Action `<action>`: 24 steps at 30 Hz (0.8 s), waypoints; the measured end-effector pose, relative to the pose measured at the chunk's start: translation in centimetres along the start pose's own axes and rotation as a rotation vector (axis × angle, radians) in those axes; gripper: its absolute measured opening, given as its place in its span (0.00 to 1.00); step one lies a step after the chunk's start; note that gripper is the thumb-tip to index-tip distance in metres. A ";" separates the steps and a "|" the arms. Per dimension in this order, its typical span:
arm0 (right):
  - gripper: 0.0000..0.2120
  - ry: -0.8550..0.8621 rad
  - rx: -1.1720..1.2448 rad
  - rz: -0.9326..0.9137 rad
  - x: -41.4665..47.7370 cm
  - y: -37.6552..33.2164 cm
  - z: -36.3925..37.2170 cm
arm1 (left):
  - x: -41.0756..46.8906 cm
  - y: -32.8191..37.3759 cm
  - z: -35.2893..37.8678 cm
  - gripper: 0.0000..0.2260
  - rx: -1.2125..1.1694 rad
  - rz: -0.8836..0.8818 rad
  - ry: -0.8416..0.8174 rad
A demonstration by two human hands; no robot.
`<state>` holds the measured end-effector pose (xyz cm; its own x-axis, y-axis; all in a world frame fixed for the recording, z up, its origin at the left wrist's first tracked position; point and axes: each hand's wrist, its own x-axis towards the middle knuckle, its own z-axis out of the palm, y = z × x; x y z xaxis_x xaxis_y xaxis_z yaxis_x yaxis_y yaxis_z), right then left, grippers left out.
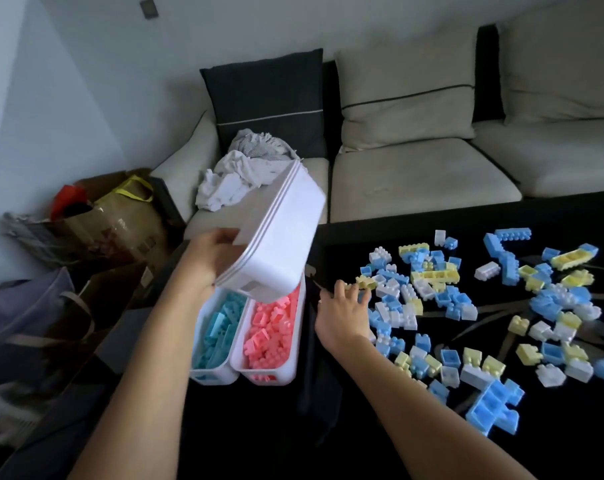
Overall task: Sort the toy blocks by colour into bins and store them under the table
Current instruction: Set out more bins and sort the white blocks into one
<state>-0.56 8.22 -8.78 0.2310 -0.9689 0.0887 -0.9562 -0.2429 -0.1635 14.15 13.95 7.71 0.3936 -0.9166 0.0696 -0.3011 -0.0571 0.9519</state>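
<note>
Two bare forearms reach forward. The left hand [210, 258] grips a tilted stack of empty white bins [279, 237] over the teal-filled bin [213, 374] and pink-filled bin [269, 375], just left of the black table [397, 438]. The right hand [342, 313] stretches its fingers to a yellow block [368, 282] among the loose blocks [449, 299]; whether it grips is unclear.

I am looking into the living room of a home. A long beige fabric sofa [425, 181] with loose back cushions runs along the pale wall. A dark square cushion with a thin pale stripe [266, 98] is propped in its corner, and a heap of crumpled white and grey cloths [238, 174] lies on the seat below it. In front stands a low black bench [380, 237] strewn with blue, yellow and white plastic toy blocks [432, 306]. On the floor beside the sofa arm sit a brown paper bag with yellow handles [120, 216] and a grey-purple fabric bag [23, 306].
</note>
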 end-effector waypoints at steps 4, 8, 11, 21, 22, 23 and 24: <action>0.19 0.035 -0.024 0.009 -1.4 3.3 -0.6 | -2.2 0.1 4.3 0.21 -0.082 -0.080 -0.145; 0.20 0.014 -0.047 0.035 -1.6 6.2 -1.3 | -3.8 -0.9 6.9 0.15 0.005 -0.064 -0.101; 0.20 -0.009 -0.070 0.025 -1.6 7.6 -1.7 | -4.4 -2.6 8.0 0.11 0.067 -0.036 -0.096; 0.21 0.071 -0.038 0.140 -1.9 12.8 -2.3 | -6.2 -6.2 10.4 0.17 0.850 0.161 0.051; 0.22 0.078 -0.037 0.136 -1.8 12.7 -2.3 | -6.3 -6.2 10.4 0.17 0.886 0.166 0.070; 0.23 0.085 -0.036 0.136 -1.8 12.7 -2.3 | -6.4 -6.2 10.4 0.18 0.903 0.180 0.098; 0.24 0.089 -0.039 0.137 -1.8 12.6 -2.3 | -6.1 -6.3 10.3 0.18 0.919 0.174 0.111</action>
<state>-13.48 6.98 -8.72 0.0833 -0.9844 0.1547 -0.9842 -0.1056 -0.1422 4.72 15.88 -1.78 0.3450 -0.9014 0.2618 -0.9121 -0.2561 0.3200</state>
